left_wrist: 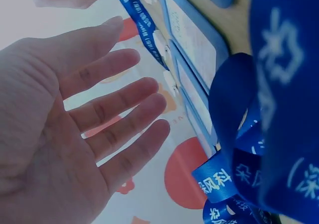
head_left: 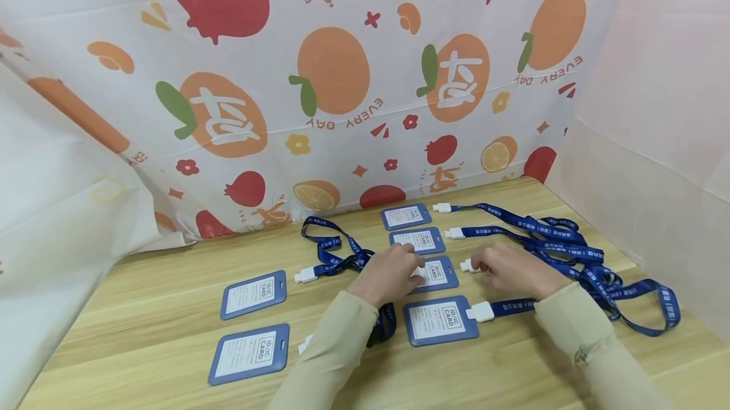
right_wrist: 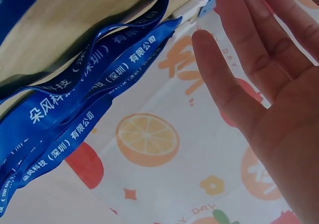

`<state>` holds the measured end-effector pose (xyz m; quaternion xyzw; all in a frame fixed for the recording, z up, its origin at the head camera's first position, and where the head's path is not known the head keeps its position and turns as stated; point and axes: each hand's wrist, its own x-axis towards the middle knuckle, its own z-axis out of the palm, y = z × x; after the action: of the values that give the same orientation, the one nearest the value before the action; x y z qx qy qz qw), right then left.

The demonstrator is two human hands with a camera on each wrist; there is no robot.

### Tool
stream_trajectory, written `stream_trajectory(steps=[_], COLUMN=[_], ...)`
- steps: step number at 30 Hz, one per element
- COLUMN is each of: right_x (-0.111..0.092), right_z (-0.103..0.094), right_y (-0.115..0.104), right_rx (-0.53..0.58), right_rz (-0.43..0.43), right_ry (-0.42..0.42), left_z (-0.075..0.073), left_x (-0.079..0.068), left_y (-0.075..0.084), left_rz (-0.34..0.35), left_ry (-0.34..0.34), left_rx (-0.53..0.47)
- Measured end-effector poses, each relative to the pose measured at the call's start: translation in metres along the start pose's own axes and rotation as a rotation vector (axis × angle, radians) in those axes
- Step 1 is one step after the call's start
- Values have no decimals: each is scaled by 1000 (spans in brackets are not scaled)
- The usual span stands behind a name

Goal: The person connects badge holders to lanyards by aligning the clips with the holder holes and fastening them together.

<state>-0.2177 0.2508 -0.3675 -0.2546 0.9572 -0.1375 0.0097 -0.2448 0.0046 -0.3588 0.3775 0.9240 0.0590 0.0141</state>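
Observation:
My left hand (head_left: 390, 274) hovers at the left edge of a blue-framed ID card holder (head_left: 440, 272), overlapping it, with fingers spread in the left wrist view and nothing in them. Close to the white plastic clip (head_left: 467, 265) of a blue lanyard is my right hand (head_left: 516, 270), fingertips right at the clip in the head view; the right wrist view shows its fingers (right_wrist: 219, 74) extended. Nearest me, another card holder (head_left: 416, 324) meets a second white clip (head_left: 481, 312) at its slotted edge. Two more card holders lie behind, each with a clip just right of it.
Blue lanyards (head_left: 604, 283) lie in a loose heap on the right of the wooden table (head_left: 171, 296). At left are two card holders (head_left: 253, 294), with a bunched lanyard (head_left: 331, 258) beside them. A fruit-print cloth (head_left: 274, 112) hangs behind.

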Motion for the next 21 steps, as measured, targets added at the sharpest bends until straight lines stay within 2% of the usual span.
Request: stream_trajectory(steps=[5, 11, 21], right_x=[5, 12, 21], right_z=[0, -2, 0], right_y=[2, 3, 8], right_rx=[-36, -81, -60], right_rz=[-15, 28, 32], right_ry=[14, -21, -25], left_z=[2, 5, 9], left_x=[7, 11, 17], left_y=[-2, -4, -5], left_rz=[-17, -43, -80], left_ry=[-15, -41, -35], left_rx=[7, 20, 15])
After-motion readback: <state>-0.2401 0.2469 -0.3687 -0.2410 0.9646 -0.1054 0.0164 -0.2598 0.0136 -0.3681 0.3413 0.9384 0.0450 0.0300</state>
